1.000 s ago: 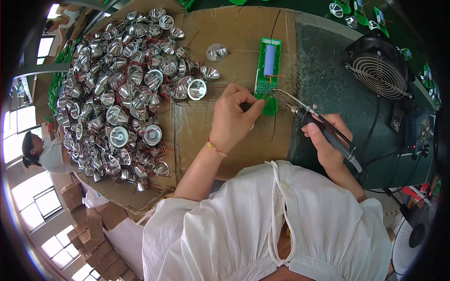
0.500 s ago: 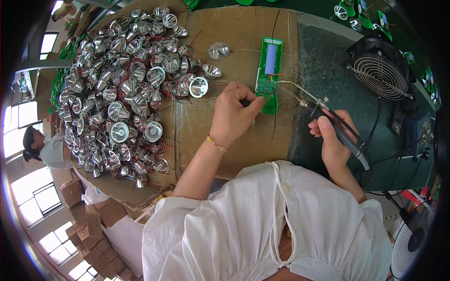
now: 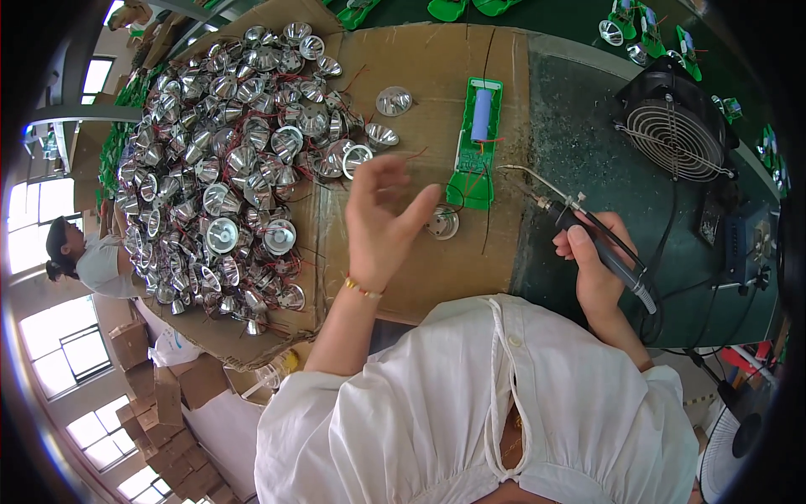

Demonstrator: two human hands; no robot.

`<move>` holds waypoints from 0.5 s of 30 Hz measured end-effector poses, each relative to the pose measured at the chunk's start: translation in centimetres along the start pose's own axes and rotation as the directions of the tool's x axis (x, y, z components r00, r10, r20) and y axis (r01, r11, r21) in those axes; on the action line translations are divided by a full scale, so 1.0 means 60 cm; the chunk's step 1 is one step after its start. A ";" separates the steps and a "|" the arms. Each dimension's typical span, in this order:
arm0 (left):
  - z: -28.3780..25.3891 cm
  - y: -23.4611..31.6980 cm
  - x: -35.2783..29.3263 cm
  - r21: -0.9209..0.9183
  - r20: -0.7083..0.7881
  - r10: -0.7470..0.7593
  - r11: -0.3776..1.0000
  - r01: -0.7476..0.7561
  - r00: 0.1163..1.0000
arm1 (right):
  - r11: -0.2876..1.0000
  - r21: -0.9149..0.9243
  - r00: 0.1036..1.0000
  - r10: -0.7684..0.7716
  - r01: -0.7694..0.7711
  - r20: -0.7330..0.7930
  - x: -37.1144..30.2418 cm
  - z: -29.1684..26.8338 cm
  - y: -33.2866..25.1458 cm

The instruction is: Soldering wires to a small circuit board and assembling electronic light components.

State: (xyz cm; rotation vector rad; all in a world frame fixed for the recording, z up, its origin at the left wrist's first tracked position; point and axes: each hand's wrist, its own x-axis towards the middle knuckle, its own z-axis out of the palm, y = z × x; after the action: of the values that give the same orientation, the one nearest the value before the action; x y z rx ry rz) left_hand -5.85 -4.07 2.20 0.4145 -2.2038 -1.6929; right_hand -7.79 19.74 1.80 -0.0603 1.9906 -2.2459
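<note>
My left hand [image 3: 376,223] is raised over the cardboard, empty, its fingers and thumb spread. Just right of its thumb, a silver lamp reflector [image 3: 442,223] lies by the lower end of a green plastic housing [image 3: 470,195]. The housing carries a blue cylindrical battery [image 3: 481,116] and a small green circuit board [image 3: 477,158] with thin red and dark wires. My right hand [image 3: 598,273] grips a black-handled soldering iron [image 3: 617,264]. A thin metal tube clamped along the iron points toward the board, and its tip is apart from the housing.
Silver reflectors [image 3: 222,160] with red wires form a large heap at left. A black fan with a wire guard [image 3: 678,139] stands at right, near a blue box [image 3: 747,244] with cables. More green housings [image 3: 447,8] lie along the far edge. Another person [image 3: 96,260] is at far left.
My left hand has drawn back left from the housing and opened. The reflector below the housing now shows. My right hand with the soldering iron has barely moved.
</note>
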 end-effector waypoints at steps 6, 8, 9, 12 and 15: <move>0.015 -0.007 -0.026 0.225 0.087 0.044 0.972 -0.063 0.995 | 1.000 -0.008 0.999 0.026 -0.025 0.037 0.003 0.007 -0.004; 0.028 -0.022 -0.019 0.323 0.114 0.136 0.932 -0.166 0.984 | 0.999 -0.020 0.998 0.041 -0.040 0.046 0.003 0.011 -0.003; 0.035 -0.027 -0.017 0.408 0.151 0.225 0.872 -0.268 0.962 | 0.998 -0.018 0.997 0.057 -0.056 0.047 0.003 0.012 -0.002; 0.046 -0.027 -0.017 0.500 0.135 0.290 0.806 -0.317 0.948 | 0.998 -0.032 0.997 0.062 -0.060 0.042 0.005 0.013 -0.004; 0.049 -0.029 -0.015 0.504 0.148 0.287 0.801 -0.322 0.946 | 0.997 -0.053 0.998 0.058 -0.056 0.037 0.006 0.017 -0.009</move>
State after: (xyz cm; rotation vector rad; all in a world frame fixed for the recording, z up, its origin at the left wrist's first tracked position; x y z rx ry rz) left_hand -6.24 -1.55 -0.25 0.1113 -2.5984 -0.9345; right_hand -8.09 18.76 2.46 -0.0508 2.0053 -2.1421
